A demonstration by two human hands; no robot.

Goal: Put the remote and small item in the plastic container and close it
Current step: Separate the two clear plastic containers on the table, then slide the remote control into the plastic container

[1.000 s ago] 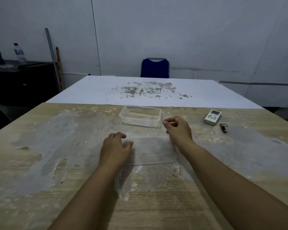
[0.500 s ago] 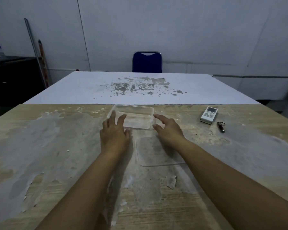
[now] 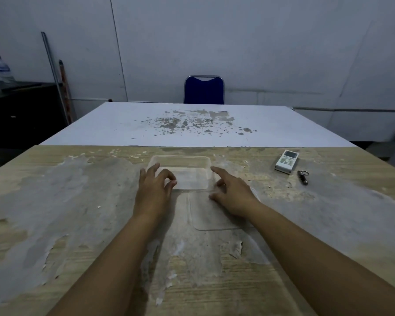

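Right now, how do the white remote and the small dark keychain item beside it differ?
The white rectangular remote is pale, broad and flat with a screen and buttons; the small dark keychain item is black, slim and far smaller, with a metal ring. The remote lies farther from the person. Both rest on the worn wooden table, outside the clear plastic container.

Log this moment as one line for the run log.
left hand: at container | right hand: on lid | remote, small item: on table, untouched
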